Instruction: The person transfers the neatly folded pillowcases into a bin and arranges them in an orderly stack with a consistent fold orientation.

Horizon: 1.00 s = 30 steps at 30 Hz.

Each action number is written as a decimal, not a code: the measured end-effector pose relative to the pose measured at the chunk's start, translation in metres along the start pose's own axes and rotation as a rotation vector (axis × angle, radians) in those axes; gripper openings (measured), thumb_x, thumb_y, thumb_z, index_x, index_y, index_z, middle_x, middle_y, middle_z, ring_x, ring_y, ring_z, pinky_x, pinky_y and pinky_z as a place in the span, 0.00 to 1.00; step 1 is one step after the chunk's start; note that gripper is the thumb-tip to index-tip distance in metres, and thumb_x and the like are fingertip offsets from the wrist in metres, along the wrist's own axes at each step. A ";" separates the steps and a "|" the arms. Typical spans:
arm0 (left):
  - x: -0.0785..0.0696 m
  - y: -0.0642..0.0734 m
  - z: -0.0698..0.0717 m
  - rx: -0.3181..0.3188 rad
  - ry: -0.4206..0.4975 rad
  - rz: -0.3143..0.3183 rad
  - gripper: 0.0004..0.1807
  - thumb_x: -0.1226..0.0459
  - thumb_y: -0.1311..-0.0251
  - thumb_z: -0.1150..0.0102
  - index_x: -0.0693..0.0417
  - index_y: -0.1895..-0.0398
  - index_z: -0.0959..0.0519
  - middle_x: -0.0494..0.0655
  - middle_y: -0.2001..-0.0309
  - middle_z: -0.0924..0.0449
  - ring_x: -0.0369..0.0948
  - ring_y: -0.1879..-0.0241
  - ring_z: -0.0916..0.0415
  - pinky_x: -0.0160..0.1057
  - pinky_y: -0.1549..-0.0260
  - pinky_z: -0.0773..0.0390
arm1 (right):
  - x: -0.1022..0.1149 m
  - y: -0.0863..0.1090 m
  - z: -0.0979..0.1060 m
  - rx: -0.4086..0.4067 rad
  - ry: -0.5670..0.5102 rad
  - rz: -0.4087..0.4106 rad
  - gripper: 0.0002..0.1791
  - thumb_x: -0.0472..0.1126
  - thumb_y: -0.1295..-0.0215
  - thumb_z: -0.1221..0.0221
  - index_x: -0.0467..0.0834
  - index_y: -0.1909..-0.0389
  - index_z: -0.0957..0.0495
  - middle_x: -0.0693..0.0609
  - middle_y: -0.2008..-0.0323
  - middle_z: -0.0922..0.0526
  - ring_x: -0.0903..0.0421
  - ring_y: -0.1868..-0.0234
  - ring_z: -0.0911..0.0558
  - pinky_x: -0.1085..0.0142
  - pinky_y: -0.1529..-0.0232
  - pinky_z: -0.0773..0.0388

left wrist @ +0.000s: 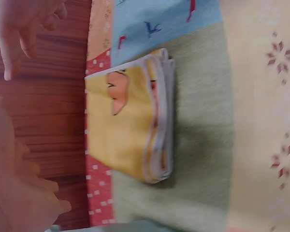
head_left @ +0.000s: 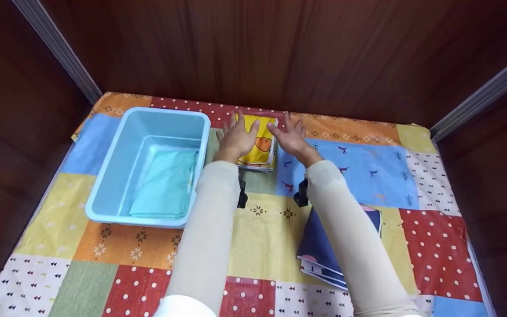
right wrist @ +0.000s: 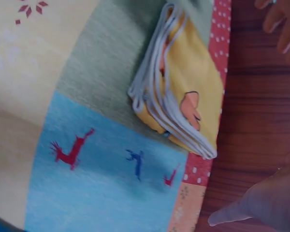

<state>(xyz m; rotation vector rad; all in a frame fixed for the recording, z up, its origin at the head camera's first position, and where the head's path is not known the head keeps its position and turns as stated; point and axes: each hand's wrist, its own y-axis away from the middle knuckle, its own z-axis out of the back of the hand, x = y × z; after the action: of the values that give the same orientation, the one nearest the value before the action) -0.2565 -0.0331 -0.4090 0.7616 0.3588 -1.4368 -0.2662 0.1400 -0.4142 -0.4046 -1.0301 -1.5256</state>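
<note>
Dark brown wood-grain walls (head_left: 258,53) box you in from 9 through 12 to 3 o'clock, with grey metal strips (head_left: 62,55) down the two far corners. Below that you've got a patchwork cover (head_left: 266,237), all dots, deer and little flowers. Take its middle as the clock centre, 12 being the far side.

Your pale left sleeve (head_left: 205,233) and right sleeve (head_left: 359,246) run in from about 7 and 5. Between 9 and 10 there's a light blue basin (head_left: 134,221), and lying flat on its floor is a folded teal cloth (head_left: 163,185). Over at 4 you've got a folded navy cloth (head_left: 317,237), partly hidden under your right forearm.

Now the yellow cloth (head_left: 261,136): it's at 12, near the far edge, folded into a thick white-edged stack, mostly on a green patch. Your left hand (head_left: 238,140) is at its 9, your right hand (head_left: 292,137) at its 3, both with fingers spread and gripping nothing. Your wrist views show a gap between hands and cloth. Smallest bit worth mentioning: the orange print (right wrist: 190,108) on its top.
</note>
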 end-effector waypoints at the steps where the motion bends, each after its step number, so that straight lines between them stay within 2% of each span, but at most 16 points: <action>1: 0.004 0.000 -0.004 -0.012 0.016 0.009 0.41 0.39 0.23 0.70 0.49 0.16 0.60 0.50 0.17 0.68 0.55 0.19 0.70 0.59 0.24 0.69 | -0.003 -0.001 -0.003 -0.003 -0.004 -0.001 0.48 0.69 0.26 0.56 0.59 0.18 0.72 0.41 0.22 0.85 0.42 0.23 0.82 0.38 0.25 0.73; 7: 0.022 0.000 -0.028 -0.053 0.055 0.056 0.40 0.42 0.22 0.69 0.51 0.17 0.58 0.52 0.17 0.66 0.56 0.20 0.66 0.58 0.24 0.63 | -0.018 -0.006 -0.021 -0.007 -0.009 -0.017 0.47 0.66 0.24 0.55 0.55 0.17 0.69 0.38 0.21 0.80 0.40 0.21 0.76 0.39 0.24 0.69; 13: 0.033 -0.001 -0.041 -0.088 0.111 0.097 0.39 0.43 0.22 0.66 0.52 0.17 0.54 0.54 0.18 0.60 0.54 0.20 0.60 0.57 0.24 0.58 | -0.028 -0.009 -0.034 -0.034 -0.067 0.022 0.45 0.62 0.23 0.52 0.56 0.17 0.67 0.37 0.20 0.75 0.36 0.20 0.69 0.38 0.24 0.61; 19: 0.044 -0.002 -0.051 -0.059 0.151 0.177 0.39 0.42 0.22 0.66 0.50 0.17 0.54 0.57 0.18 0.60 0.53 0.20 0.59 0.54 0.24 0.54 | -0.035 -0.012 -0.044 -0.002 -0.155 0.018 0.44 0.58 0.21 0.53 0.52 0.17 0.67 0.35 0.20 0.72 0.38 0.20 0.69 0.41 0.23 0.61; 21: 0.048 -0.001 -0.052 -0.046 0.179 0.184 0.39 0.43 0.22 0.66 0.52 0.17 0.55 0.59 0.18 0.60 0.53 0.20 0.60 0.53 0.24 0.54 | -0.037 -0.013 -0.047 0.007 -0.196 0.019 0.43 0.55 0.20 0.53 0.49 0.17 0.66 0.37 0.19 0.69 0.40 0.20 0.67 0.44 0.22 0.60; 24: 0.051 0.001 -0.053 -0.024 0.223 0.180 0.39 0.45 0.21 0.65 0.55 0.17 0.56 0.60 0.19 0.61 0.53 0.20 0.60 0.51 0.24 0.53 | -0.040 -0.014 -0.051 0.030 -0.254 0.023 0.43 0.50 0.19 0.52 0.46 0.17 0.66 0.40 0.18 0.64 0.44 0.19 0.63 0.48 0.22 0.59; 26: 0.053 0.001 -0.053 -0.015 0.243 0.176 0.38 0.46 0.20 0.65 0.56 0.17 0.55 0.60 0.19 0.59 0.53 0.20 0.59 0.50 0.24 0.52 | -0.041 -0.014 -0.052 0.056 -0.277 0.017 0.42 0.48 0.19 0.52 0.46 0.17 0.66 0.42 0.18 0.61 0.46 0.19 0.56 0.49 0.22 0.56; 29: 0.055 0.001 -0.055 -0.003 0.247 0.171 0.37 0.48 0.20 0.64 0.59 0.18 0.53 0.60 0.19 0.56 0.53 0.21 0.56 0.49 0.24 0.51 | -0.044 -0.014 -0.053 0.076 -0.255 0.007 0.41 0.47 0.19 0.52 0.47 0.17 0.64 0.44 0.18 0.58 0.46 0.21 0.49 0.49 0.22 0.52; 30: 0.056 0.000 -0.056 -0.003 0.239 0.171 0.37 0.48 0.20 0.64 0.59 0.18 0.52 0.60 0.20 0.54 0.53 0.21 0.54 0.48 0.24 0.50 | -0.044 -0.014 -0.053 0.079 -0.241 0.009 0.40 0.47 0.19 0.52 0.46 0.17 0.63 0.43 0.18 0.56 0.44 0.23 0.44 0.49 0.23 0.49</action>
<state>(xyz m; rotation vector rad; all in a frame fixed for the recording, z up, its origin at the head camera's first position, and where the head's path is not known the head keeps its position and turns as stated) -0.2363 -0.0381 -0.4853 0.9423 0.4672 -1.1876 -0.2529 0.1247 -0.4815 -0.5460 -1.2700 -1.4470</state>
